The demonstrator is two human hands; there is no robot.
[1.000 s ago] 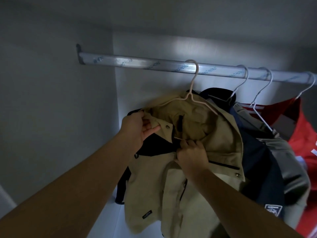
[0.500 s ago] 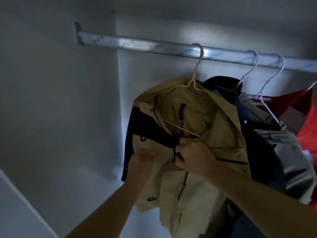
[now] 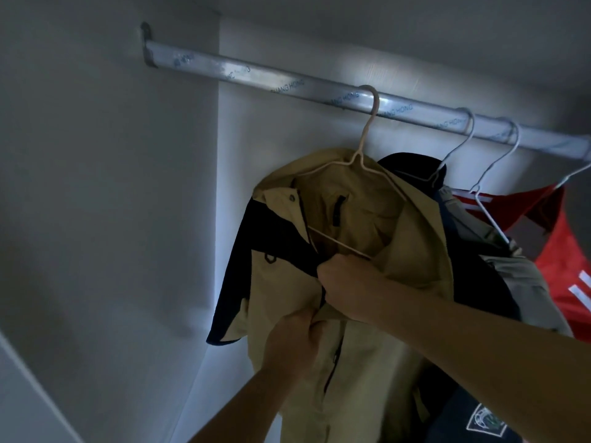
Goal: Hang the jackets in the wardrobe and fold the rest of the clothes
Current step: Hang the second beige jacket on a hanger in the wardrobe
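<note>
Head view: the left hand [image 3: 292, 345] and, just above it, the right hand [image 3: 350, 287] each grip the front edges of the tan jacket [image 3: 415, 247], close together. That jacket hangs below the rail [image 3: 256, 75] on a pale hanger [image 3: 367, 129], with other clothes [image 3: 519, 284] further right along the rail.

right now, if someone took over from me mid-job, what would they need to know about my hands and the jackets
The left hand grips the front of the beige jacket low down, by the zip.
The right hand grips the same front higher up, just below the hanger's bottom wire.
The beige jacket hangs on a pale hanger hooked over the rail. A dark jacket, a grey garment and a red garment hang to its right.
Done: beige jacket hung.
Left: its front gapes at the top and probably needs closing; clothes to fold are not in view.
</note>
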